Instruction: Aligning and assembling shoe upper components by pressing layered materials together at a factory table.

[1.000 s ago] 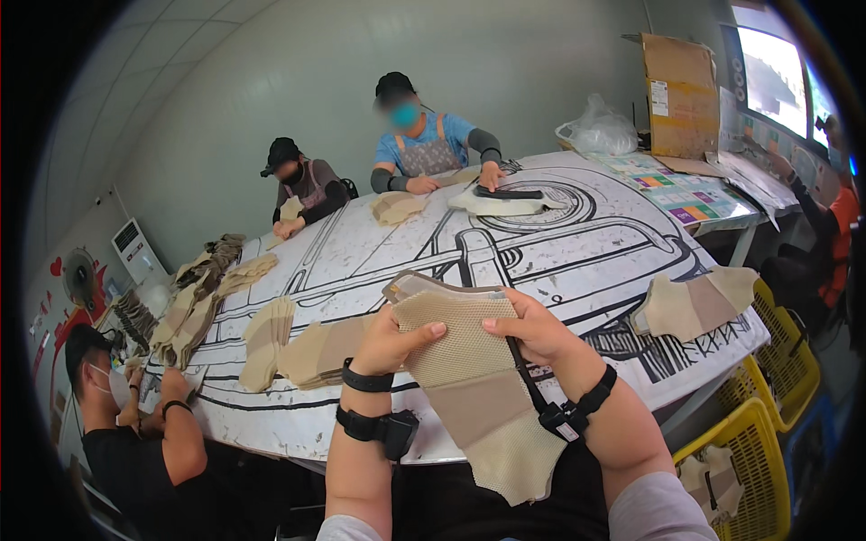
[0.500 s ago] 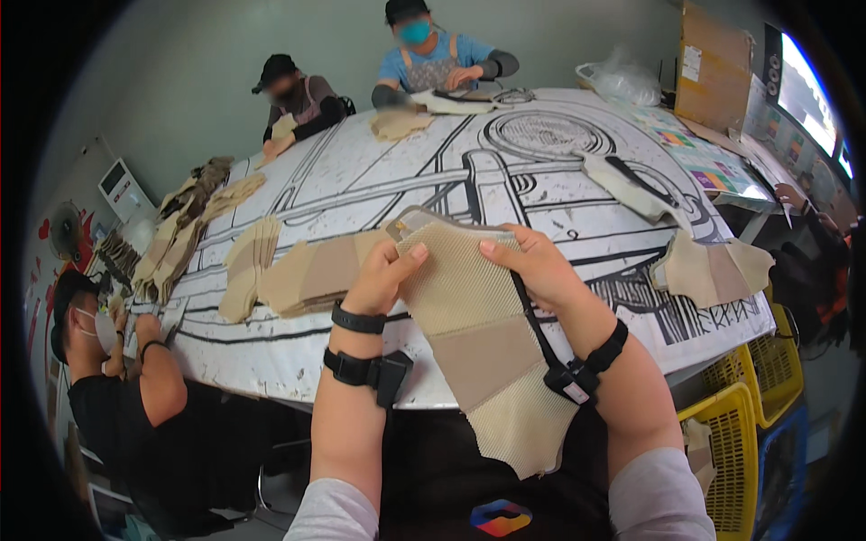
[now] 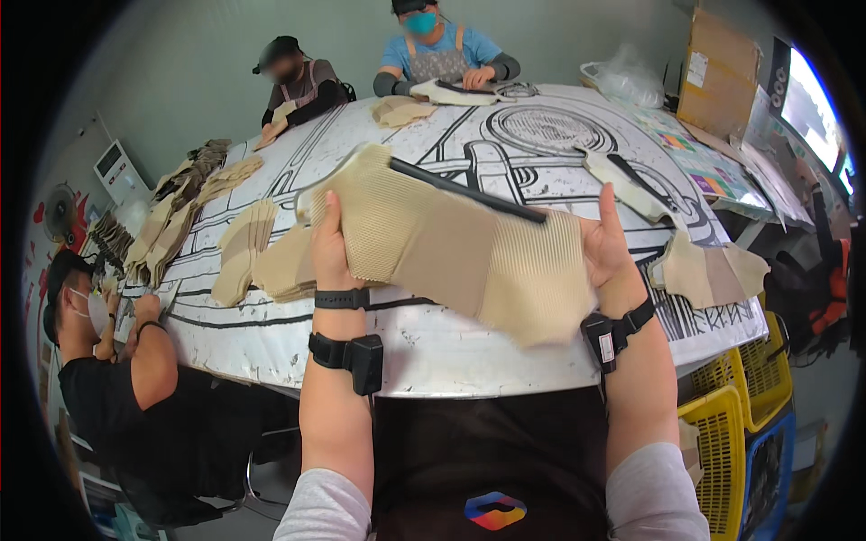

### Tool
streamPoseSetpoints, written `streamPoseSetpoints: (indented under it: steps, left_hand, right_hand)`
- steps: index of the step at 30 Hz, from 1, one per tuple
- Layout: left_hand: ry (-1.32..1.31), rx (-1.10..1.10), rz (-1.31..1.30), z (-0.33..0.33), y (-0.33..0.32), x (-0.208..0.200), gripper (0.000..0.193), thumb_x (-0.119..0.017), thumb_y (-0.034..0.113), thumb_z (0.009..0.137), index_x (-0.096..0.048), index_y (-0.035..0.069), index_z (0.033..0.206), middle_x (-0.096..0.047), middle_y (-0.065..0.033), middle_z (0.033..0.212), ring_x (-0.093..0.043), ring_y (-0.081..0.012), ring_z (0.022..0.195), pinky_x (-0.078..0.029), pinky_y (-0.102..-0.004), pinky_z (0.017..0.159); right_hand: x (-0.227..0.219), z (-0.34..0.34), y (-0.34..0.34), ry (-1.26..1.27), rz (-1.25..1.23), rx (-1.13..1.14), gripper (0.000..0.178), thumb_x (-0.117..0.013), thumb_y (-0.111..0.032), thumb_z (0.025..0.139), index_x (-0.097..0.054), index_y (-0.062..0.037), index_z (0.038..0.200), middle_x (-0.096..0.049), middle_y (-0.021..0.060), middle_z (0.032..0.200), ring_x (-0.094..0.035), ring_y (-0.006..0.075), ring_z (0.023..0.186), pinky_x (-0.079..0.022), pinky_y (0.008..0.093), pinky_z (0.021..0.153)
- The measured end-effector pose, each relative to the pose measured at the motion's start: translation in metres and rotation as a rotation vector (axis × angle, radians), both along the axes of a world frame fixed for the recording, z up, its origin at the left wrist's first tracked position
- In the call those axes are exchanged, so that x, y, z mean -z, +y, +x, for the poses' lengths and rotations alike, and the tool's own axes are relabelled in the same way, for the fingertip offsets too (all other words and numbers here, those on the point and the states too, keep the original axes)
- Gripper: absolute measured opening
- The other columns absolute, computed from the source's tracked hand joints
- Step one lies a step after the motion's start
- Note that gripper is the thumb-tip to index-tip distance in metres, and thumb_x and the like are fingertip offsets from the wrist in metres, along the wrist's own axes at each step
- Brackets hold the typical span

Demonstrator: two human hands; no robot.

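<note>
A beige ribbed fabric panel (image 3: 446,248) with a smooth tan band across its middle is stretched sideways above the near part of the table. A stiff black strip (image 3: 469,191) runs along its far edge. My left hand (image 3: 331,243) is closed on the panel's left end, thumb raised at the front and fingers hidden behind. At the opposite end, my right hand (image 3: 611,248) supports the panel with its thumb pointing up. The right fingers are out of sight behind the fabric. The panel's lower right corner is slightly blurred.
Similar panels lie in stacks (image 3: 284,266) on the printed white table cover (image 3: 451,361), with another pile (image 3: 710,270) to the right. Yellow crates (image 3: 717,446) stand below the right edge. Two people work across the table, and one person (image 3: 117,388) sits at left.
The panel has turned from hanging lengthwise to lying sideways, bringing the black strip to the far edge. My hands have moved apart to its two ends.
</note>
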State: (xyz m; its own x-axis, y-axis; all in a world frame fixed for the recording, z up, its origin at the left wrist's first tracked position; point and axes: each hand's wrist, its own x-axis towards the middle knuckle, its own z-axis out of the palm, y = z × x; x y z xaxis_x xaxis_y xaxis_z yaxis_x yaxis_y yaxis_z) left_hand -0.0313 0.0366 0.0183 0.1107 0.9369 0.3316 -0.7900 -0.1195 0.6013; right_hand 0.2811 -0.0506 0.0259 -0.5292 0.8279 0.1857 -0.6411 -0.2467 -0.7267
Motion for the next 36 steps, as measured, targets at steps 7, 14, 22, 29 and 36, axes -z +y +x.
streamPoseSetpoints:
  steps: [7,14,22,29,36]
  left_hand:
    - [-0.166,-0.147,-0.052,0.036,-0.022,-0.001,0.043,-0.042,0.034,0.096,-0.044,0.002,0.124,-0.053,-0.0128,0.122,-0.055,-0.0261,0.108,-0.049,-0.0381,0.089]
    - [0.098,0.434,0.213,0.048,-0.031,0.032,0.042,-0.051,0.018,0.091,-0.042,0.001,0.128,-0.053,-0.0114,0.122,-0.054,-0.0216,0.110,-0.046,-0.0362,0.092]
    - [0.233,0.582,0.134,0.062,-0.039,0.012,0.054,-0.042,0.033,0.095,-0.036,-0.004,0.133,-0.049,-0.0170,0.128,-0.054,-0.0210,0.110,-0.045,-0.0330,0.093]
    - [0.568,0.260,0.138,0.056,-0.044,-0.001,0.068,-0.060,0.036,0.084,-0.033,-0.002,0.134,-0.050,-0.0125,0.124,-0.052,-0.0208,0.109,-0.043,-0.0332,0.093]
    - [0.725,0.334,0.324,0.064,-0.050,0.001,0.075,-0.073,0.016,0.074,-0.032,-0.003,0.133,-0.050,-0.0113,0.122,-0.048,-0.0192,0.112,-0.039,-0.0309,0.095]
  right_hand:
    - [0.006,-0.021,0.010,0.323,0.432,0.031,0.084,-0.040,-0.072,0.080,-0.027,-0.0151,0.140,-0.043,0.0087,0.136,-0.037,0.0267,0.127,-0.021,0.0457,0.108]
    - [-0.001,-0.028,0.015,0.250,0.239,0.818,0.046,-0.049,-0.013,0.092,-0.031,-0.0104,0.135,-0.046,0.0086,0.131,-0.049,0.0237,0.117,-0.042,0.0405,0.097]
    - [0.007,-0.022,0.007,0.046,0.213,0.368,0.060,-0.060,-0.003,0.083,-0.029,-0.0068,0.134,-0.049,0.0131,0.124,-0.054,0.0242,0.108,-0.048,0.0378,0.090]
    - [0.015,-0.062,0.003,-0.293,0.103,0.473,0.064,-0.060,0.001,0.081,-0.026,-0.0037,0.135,-0.044,0.0152,0.126,-0.050,0.0228,0.112,-0.045,0.0343,0.091]
    - [0.019,-0.052,0.015,-0.441,0.464,1.004,0.053,-0.063,-0.003,0.081,-0.037,0.0034,0.127,-0.049,0.0149,0.120,-0.051,0.0202,0.108,-0.042,0.0309,0.092]
